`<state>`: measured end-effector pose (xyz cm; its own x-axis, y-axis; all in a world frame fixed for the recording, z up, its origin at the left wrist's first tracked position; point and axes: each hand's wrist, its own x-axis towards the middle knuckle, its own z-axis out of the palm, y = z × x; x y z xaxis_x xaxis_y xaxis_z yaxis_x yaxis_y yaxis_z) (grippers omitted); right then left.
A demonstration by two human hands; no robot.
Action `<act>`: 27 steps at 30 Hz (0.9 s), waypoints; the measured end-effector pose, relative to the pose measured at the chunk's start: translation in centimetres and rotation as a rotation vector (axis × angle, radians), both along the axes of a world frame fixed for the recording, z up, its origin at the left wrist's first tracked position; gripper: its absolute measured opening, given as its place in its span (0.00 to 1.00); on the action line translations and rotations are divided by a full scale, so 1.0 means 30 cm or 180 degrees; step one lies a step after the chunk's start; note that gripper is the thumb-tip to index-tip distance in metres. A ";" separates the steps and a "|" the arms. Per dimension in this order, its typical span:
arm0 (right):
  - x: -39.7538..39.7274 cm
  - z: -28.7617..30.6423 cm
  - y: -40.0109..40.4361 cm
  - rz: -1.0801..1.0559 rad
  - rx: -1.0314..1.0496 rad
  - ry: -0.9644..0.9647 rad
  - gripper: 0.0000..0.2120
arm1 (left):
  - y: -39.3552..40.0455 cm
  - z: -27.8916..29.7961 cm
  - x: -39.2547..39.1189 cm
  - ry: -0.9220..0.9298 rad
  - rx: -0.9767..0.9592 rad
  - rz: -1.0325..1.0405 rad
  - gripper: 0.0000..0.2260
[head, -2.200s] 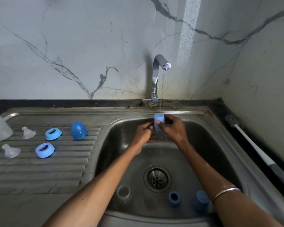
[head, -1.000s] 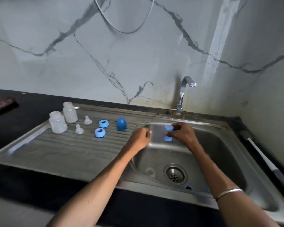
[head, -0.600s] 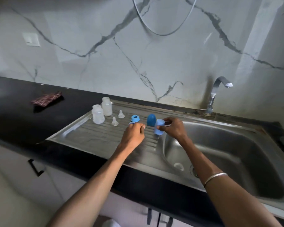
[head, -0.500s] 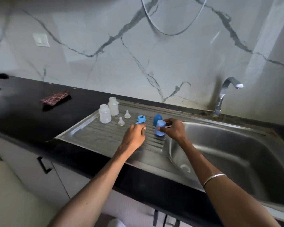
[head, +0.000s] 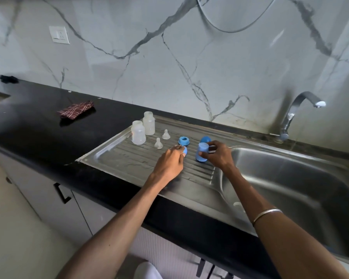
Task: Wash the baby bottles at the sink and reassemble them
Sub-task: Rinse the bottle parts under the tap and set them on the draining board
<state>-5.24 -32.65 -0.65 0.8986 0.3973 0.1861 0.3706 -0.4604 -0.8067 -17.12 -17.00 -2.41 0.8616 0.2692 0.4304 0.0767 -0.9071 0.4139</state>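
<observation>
Blue cap [head: 201, 152] is gripped by the right hand [head: 219, 156] over the drainboard [head: 129, 164] edge nearest the basin. It should be set down gently, standing, beside the dome cap [head: 206, 139]. A ring [head: 185, 151] is pinched by the left hand [head: 170, 163].

Single head-worn view, wide-angle, looking forward and down from above the counter edge. Faces the marble wall [head: 169, 57]; draining board [head: 129, 164] sits centre frame, sink basin [head: 290, 188] to the right, tap [head: 296, 109] at upper right. Both forearms enter from the bottom edge, reaching away from the lens. Straight lines bow toward the frame edges. No second view to compare.
</observation>
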 end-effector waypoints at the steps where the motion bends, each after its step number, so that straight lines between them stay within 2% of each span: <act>1: 0.000 0.002 -0.001 0.0041 -0.0049 0.0007 0.28 | 0.000 0.001 0.001 -0.0006 -0.0003 0.0001 0.13; 7: 0.004 0.004 -0.019 0.0178 -0.0295 0.0068 0.27 | -0.014 0.012 0.003 0.0028 -0.0105 0.0028 0.13; 14: 0.007 -0.010 -0.042 0.0223 -0.0241 0.0108 0.28 | -0.034 0.019 -0.007 -0.0008 -0.0122 0.0027 0.11; 17: 0.024 -0.013 -0.066 0.0130 -0.0192 0.0137 0.25 | -0.054 0.027 -0.012 -0.0144 -0.0079 -0.0040 0.12; 20: 0.038 -0.005 -0.122 0.0023 -0.0170 0.0078 0.21 | -0.103 0.044 -0.019 -0.0390 -0.0109 -0.0210 0.16; 23: 0.045 0.010 -0.186 -0.0053 -0.0199 0.0017 0.16 | -0.163 0.066 -0.018 -0.0621 -0.0018 -0.0388 0.15; 27: 0.057 0.014 -0.307 -0.0096 -0.0246 0.0117 0.12 | -0.288 0.085 0.023 -0.0590 -0.0069 -0.0669 0.17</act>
<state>-3.54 -41.85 -0.24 0.9160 0.3820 0.1226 0.3265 -0.5323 -0.7811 -16.45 -25.64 0.13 0.8065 0.1039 0.5820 -0.1910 -0.8859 0.4228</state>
